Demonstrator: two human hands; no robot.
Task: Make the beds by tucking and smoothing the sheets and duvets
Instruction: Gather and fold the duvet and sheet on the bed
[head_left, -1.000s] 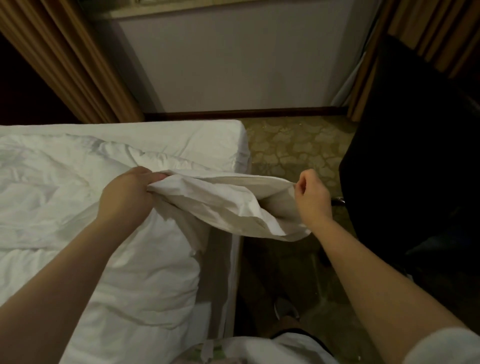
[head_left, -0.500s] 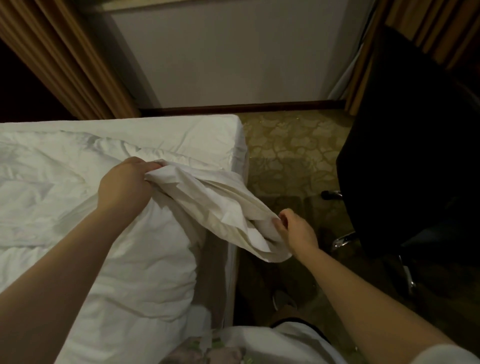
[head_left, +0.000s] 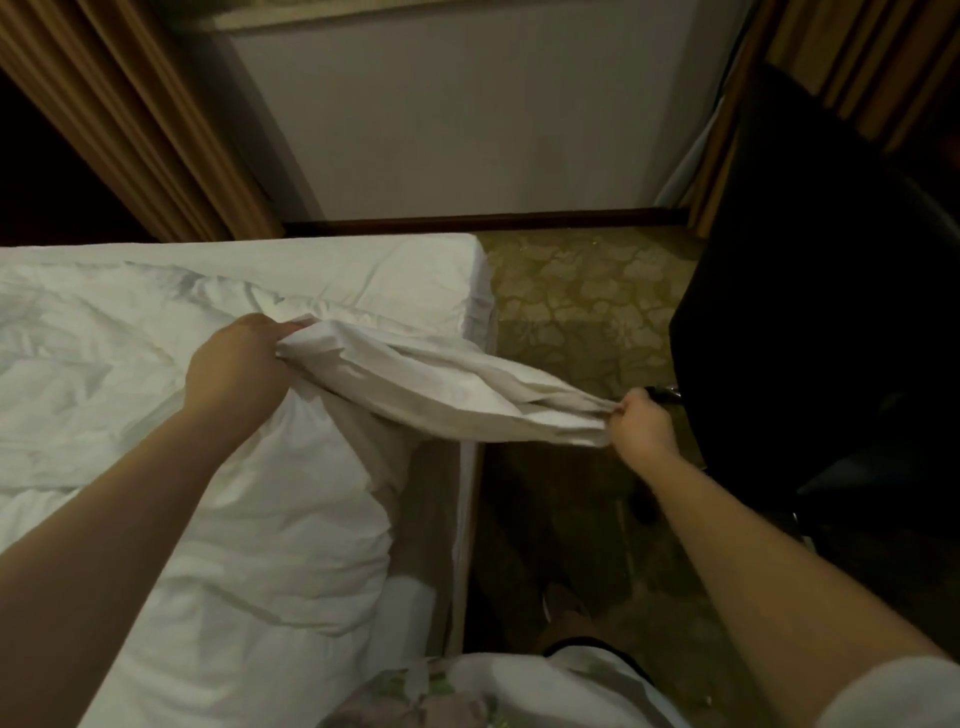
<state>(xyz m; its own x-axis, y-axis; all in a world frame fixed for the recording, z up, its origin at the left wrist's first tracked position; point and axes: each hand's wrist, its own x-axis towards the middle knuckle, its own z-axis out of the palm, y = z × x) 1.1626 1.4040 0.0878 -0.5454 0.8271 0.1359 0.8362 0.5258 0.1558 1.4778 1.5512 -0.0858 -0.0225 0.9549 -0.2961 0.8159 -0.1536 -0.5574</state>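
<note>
The fingers (head_left: 288, 328) of my left hand (head_left: 236, 371) are curled tight round a bunch of the duvet (head_left: 441, 395) above the bed (head_left: 363, 275). The right hand (head_left: 641, 423) is clenched on the far end of the same fold, out past the bed's side, over the floor (head_left: 582, 312) and just beside a dark chair (head_left: 805, 312). Between the two hands the cloth is a taut, twisted band, lifted off the bed. The rest of the duvet lies rumpled on the bed to the left. I judge this to be the straightening step: the edge is drawn out before it is laid. The next move, I think, calls for both grips to hold while the band is shaken flat, lowered along the bed's side and then smoothed. The chair is close, so the swing should be small.
</note>
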